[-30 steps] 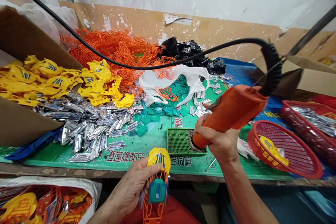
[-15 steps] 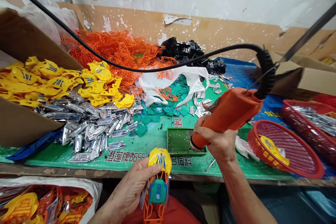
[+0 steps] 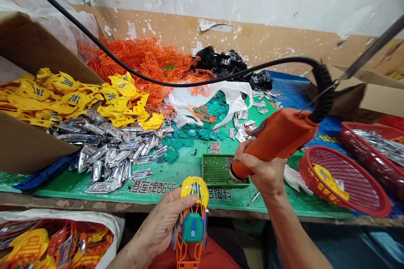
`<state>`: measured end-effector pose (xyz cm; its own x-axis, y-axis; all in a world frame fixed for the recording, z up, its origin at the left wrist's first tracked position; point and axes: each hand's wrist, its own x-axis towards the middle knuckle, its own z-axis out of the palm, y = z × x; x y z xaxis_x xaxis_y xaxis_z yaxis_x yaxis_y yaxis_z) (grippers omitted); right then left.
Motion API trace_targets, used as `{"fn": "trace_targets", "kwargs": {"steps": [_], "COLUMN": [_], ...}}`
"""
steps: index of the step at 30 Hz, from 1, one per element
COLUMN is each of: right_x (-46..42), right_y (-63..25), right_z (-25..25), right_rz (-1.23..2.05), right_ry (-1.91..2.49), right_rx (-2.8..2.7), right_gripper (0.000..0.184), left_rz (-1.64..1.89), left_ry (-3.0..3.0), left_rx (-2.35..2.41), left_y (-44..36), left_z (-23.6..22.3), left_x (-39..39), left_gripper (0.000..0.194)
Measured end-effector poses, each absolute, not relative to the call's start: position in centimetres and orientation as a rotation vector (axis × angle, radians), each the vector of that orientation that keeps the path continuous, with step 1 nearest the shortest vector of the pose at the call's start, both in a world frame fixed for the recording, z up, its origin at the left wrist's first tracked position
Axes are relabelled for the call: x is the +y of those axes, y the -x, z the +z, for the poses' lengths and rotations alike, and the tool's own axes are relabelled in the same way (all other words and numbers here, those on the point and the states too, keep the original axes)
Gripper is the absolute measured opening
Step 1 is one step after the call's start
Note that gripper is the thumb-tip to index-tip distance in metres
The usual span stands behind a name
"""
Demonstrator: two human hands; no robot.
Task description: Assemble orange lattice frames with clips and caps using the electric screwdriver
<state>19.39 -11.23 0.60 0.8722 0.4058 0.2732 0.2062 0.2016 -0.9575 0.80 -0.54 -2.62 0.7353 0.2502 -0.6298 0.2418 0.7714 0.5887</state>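
Observation:
My left hand (image 3: pixel 168 216) grips a toy car body (image 3: pixel 193 227) near the table's front edge, thumb on its yellow nose. The piece has an orange lattice frame and a teal plate in its middle. Wrapped round the orange electric screwdriver (image 3: pixel 274 141) is my right hand (image 3: pixel 263 170). The tool tilts down to the left, its nose at the right end of a green tray (image 3: pixel 217 172) that holds small screws. The tip itself is hidden in the tray. From the tool's back end a black cable (image 3: pixel 195 83) arcs across to the upper left.
Yellow parts (image 3: pixel 72 96), silver parts (image 3: pixel 116 149) and orange frames (image 3: pixel 142 59) are heaped at left and behind. Teal pieces spill from a white bag (image 3: pixel 179 107). A red basket (image 3: pixel 369 180) stands at right. A white sack (image 3: pixel 118 227) of parts sits below the table, front left.
The whole view has shifted slightly. Both hands keep their holds, and the screwdriver's nose stays at the right end of the tray.

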Motion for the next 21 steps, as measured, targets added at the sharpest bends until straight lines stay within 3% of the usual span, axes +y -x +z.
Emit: {"fn": "trace_targets", "kwargs": {"steps": [9,15,21], "right_x": [-11.3,-11.0,-10.4], "right_y": [-19.2,-16.6,-14.5], "right_z": [3.5,6.4,6.2], "right_rz": [0.111,0.260,0.380], "right_ry": [1.293,1.068,0.964], "right_rx": [-0.545,-0.569,-0.600], "right_gripper": [0.014,0.042,0.047], "left_rz": [0.017,0.104,0.100], "left_ry": [-0.663,-0.555,-0.565], "left_rx": [0.767,0.776,0.749], "left_y": [-1.0,-1.6,-1.4], "left_z": [-2.6,-2.1,-2.6], "left_x": [-0.6,-0.8,-0.6], "left_gripper": [0.028,0.025,0.027]}}
